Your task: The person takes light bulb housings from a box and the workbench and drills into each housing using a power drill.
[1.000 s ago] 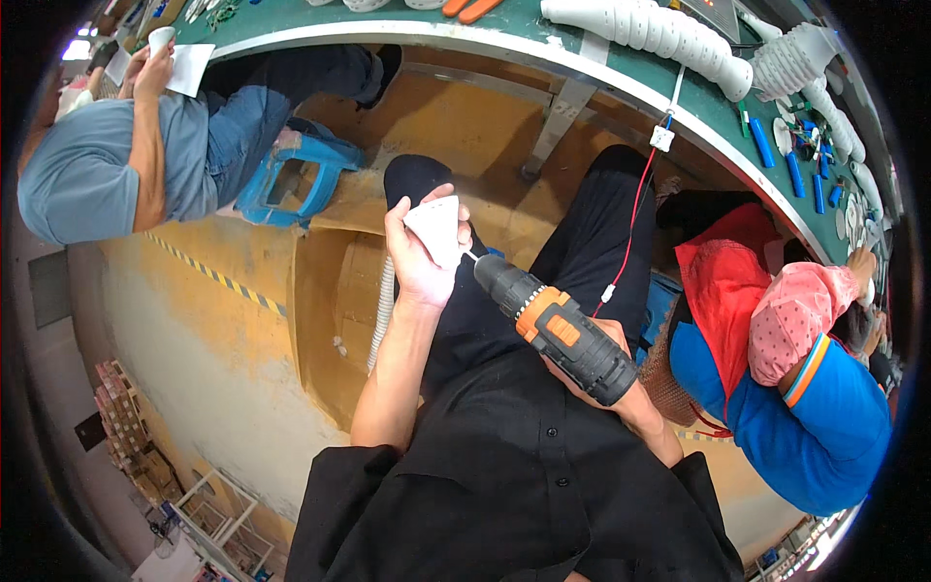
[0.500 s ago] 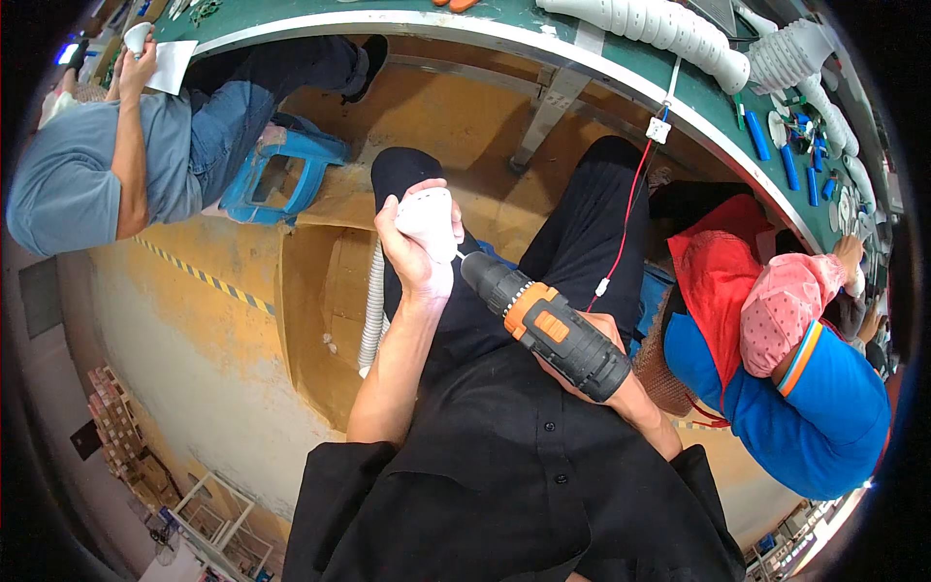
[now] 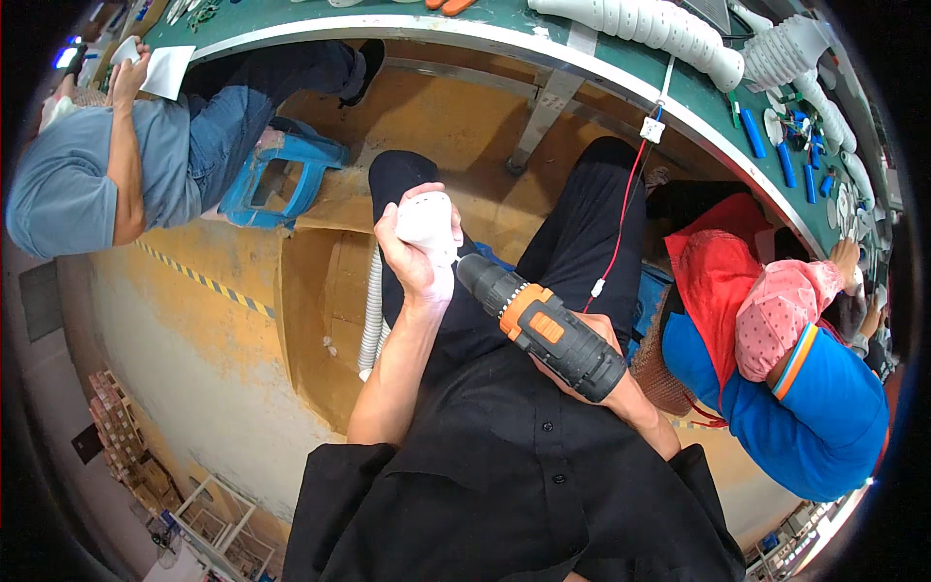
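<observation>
Over my left thigh, my left hand (image 3: 414, 262) is closed around a white plastic housing (image 3: 425, 223), rounded, with small slots near its far edge. My right hand (image 3: 601, 341) grips a black and orange cordless drill (image 3: 543, 325) by its handle, which the drill body mostly hides. The drill points up and left, and its bit (image 3: 458, 259) reaches the near right edge of the housing. Whether the bit sits in a screw there is too small to tell.
A green workbench (image 3: 388, 15) curves along the far side, bearing white ribbed stacks (image 3: 650, 34) and blue cylinders (image 3: 753, 133). A red cable (image 3: 621, 228) hangs from it. One co-worker (image 3: 87, 175) sits left, another (image 3: 776, 388) right. A cardboard box (image 3: 325, 291) holds a ribbed stack (image 3: 373, 310).
The housing is tilted slightly differently in my left hand, and the drill has shifted a little left. The co-worker at the left has lowered the white part they hold.
</observation>
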`<state>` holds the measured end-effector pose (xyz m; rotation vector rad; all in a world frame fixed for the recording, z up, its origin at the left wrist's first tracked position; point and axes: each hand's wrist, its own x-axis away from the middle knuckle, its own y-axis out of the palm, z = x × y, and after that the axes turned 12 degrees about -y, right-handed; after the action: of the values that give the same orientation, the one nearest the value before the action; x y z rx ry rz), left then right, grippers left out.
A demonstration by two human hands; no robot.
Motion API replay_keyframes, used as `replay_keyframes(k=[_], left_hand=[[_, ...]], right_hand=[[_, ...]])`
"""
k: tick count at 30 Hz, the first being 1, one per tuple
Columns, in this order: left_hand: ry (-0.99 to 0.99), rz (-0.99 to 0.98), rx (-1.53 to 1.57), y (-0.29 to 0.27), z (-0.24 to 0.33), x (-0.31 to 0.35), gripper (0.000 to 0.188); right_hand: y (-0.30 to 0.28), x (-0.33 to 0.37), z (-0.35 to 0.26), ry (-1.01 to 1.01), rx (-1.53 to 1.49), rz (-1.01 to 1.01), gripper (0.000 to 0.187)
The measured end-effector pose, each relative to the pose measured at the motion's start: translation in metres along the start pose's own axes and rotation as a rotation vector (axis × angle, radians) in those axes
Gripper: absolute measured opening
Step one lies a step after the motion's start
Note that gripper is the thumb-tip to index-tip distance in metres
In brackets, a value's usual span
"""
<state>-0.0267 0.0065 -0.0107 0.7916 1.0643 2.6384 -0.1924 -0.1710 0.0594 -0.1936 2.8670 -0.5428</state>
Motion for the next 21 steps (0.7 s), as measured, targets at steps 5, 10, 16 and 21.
replay_keyframes(k=[5,10,16,21], left_hand=[[0.043,0.015,-0.020,0.005,0.000,0.001,0.061],[0.076,-0.016,-0.036,0.005,-0.002,-0.002,0.061],[0.090,-0.026,-0.039,0.007,-0.004,-0.004,0.060],[0.104,-0.029,-0.063,0.009,-0.005,-0.005,0.060]], right_hand=[[0.000,-0.001,-0.002,0.051,-0.037,0.009,0.030],[-0.004,-0.003,-0.003,0.038,-0.024,-0.012,0.031],[-0.006,-0.001,0.002,0.039,0.004,-0.018,0.025],[-0.005,0.002,0.007,0.008,-0.013,-0.017,0.035]])
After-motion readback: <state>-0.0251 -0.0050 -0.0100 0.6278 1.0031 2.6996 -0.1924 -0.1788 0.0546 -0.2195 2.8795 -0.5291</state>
